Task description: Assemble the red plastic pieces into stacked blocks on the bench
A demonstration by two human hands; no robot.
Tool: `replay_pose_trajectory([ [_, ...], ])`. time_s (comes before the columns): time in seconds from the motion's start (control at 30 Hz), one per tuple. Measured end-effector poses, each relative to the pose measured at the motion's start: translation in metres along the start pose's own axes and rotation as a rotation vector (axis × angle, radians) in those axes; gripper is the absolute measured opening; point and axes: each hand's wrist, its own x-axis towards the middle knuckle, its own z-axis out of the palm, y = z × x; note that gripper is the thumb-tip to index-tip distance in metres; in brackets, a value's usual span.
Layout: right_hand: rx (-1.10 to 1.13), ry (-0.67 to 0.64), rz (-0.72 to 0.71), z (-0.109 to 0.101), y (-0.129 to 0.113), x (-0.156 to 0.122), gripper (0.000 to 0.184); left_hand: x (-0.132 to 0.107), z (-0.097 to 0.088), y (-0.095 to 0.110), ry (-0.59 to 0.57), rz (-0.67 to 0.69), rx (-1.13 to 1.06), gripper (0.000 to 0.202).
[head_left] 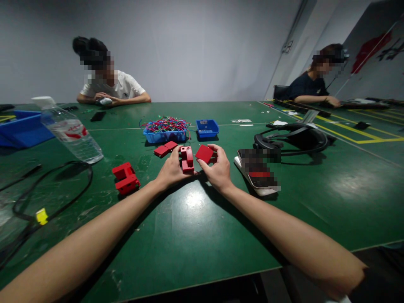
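Observation:
My left hand (173,169) is closed around a red block with a notch and small holes (187,160), held upright just over the table. In my right hand (217,169) a flat red square plate (204,154) is gripped between thumb and fingers, tilted with one corner down. A small gap separates the block from the plate. Left of my left hand, a second notched red block (126,178) lies on the green table (176,235). Two more flat red pieces (166,149) rest side by side behind my left hand.
A blue tray of tangled coloured wires (166,135) and a small blue tray (207,128) stand behind my hands. Phones (259,172) and a black headset (292,139) lie right. A tilted water bottle (67,130) and black cable (91,176) are left. Two people sit across.

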Motion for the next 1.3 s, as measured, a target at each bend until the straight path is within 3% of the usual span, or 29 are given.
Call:
replay_pose_trajectory([
  [0.43, 0.011, -0.001, -0.010, 0.000, -0.002, 0.000, 0.043, -0.002, -0.002, 0.005, -0.013, -0.027, 0.006, 0.105],
  [0.67, 0.264, -0.024, 0.119, 0.004, -0.004, 0.000, 0.050, 0.000, -0.001, 0.001, 0.001, 0.005, 0.010, 0.102],
  [0.87, 0.302, -0.123, 0.128, 0.001, -0.011, -0.002, 0.035, 0.000, -0.001, 0.000, -0.011, -0.015, -0.010, 0.103],
  [1.3, 0.510, -0.159, 0.249, 0.002, -0.003, -0.001, 0.042, 0.000, -0.001, -0.001, -0.019, -0.016, 0.005, 0.101],
])
